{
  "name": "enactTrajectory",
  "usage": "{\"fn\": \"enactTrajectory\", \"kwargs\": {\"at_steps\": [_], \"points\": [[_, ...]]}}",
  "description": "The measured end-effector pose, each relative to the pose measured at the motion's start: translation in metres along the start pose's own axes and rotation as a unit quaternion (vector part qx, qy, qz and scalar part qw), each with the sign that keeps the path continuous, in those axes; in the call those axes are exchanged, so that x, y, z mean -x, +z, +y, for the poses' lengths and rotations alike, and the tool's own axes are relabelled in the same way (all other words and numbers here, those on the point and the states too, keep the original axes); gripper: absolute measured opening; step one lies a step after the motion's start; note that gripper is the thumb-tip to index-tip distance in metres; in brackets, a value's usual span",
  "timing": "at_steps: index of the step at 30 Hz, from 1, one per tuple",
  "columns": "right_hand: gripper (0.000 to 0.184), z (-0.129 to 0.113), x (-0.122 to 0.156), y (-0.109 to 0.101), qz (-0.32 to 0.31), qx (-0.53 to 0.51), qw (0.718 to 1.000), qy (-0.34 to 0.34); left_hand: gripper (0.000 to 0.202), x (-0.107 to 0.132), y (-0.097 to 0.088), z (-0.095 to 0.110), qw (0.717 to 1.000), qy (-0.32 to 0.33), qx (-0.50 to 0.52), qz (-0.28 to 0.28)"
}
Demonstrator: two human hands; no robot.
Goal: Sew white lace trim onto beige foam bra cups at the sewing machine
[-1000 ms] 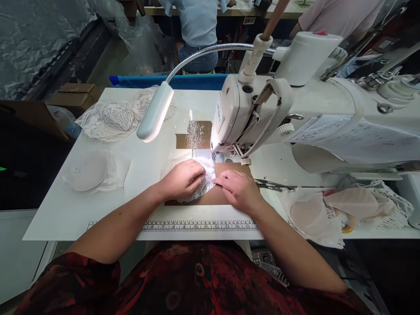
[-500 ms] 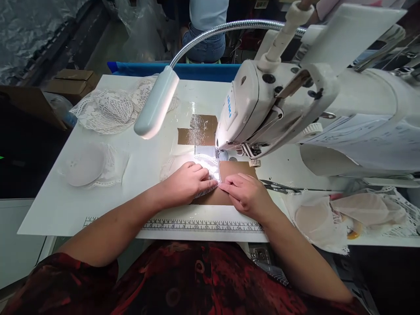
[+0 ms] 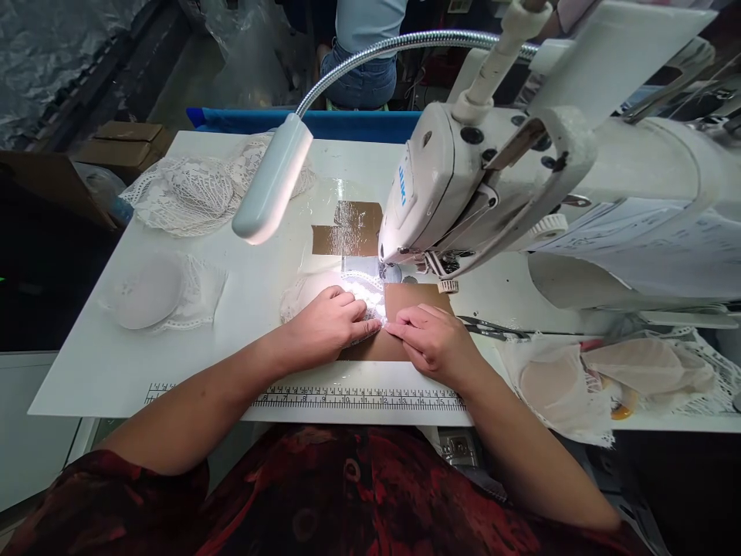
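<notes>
A white lace bra cup piece (image 3: 306,293) lies under the needle area of the sewing machine (image 3: 440,185). My left hand (image 3: 333,324) rests on the lace with fingers curled, thumb and forefinger closed at its near edge. Close beside it, my right hand (image 3: 431,340) pinches the right edge of the same lace, fingertips almost touching the left thumb. Both hands lie just in front of the presser foot, over brown card (image 3: 417,297) fixed to the table. Part of the lace is hidden under the left hand, and the lamp's glare washes out its middle.
A lamp (image 3: 272,181) on a bent metal neck hangs over the table. Lace pieces (image 3: 197,189) and a padded cup (image 3: 147,289) lie left. Black scissors (image 3: 492,328) and more lace cups (image 3: 556,378) lie right. A printed ruler (image 3: 347,398) runs along the front edge. A person (image 3: 364,54) sits beyond.
Both hands keep nearly the same place and grip on the lace. The whole view has shifted very slightly; no other clear movement shows.
</notes>
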State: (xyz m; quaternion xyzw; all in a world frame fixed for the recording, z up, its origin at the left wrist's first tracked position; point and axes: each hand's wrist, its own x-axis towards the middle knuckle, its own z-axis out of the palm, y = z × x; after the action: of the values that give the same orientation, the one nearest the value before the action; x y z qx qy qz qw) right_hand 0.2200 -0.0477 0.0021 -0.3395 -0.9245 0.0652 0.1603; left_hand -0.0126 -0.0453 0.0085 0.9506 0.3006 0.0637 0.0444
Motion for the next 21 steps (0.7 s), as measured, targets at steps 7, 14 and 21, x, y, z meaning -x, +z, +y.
{"fn": "enactTrajectory", "kwargs": {"at_steps": [7,14,21], "points": [[0.030,0.0033,0.0004,0.0002,0.021,-0.052,0.998,0.013,0.038,0.0002,0.0011,0.0012,1.000,0.001,0.012,0.012],[0.034,0.0015,-0.0016,0.0045,0.018,-0.034,0.999,0.031,0.036,-0.0007,0.0013,0.0011,0.999,-0.005,0.031,0.030],[0.029,-0.0010,-0.0008,0.0092,0.024,0.043,0.999,0.006,0.041,-0.0067,0.0006,0.0012,1.000,-0.002,-0.002,0.022]]}}
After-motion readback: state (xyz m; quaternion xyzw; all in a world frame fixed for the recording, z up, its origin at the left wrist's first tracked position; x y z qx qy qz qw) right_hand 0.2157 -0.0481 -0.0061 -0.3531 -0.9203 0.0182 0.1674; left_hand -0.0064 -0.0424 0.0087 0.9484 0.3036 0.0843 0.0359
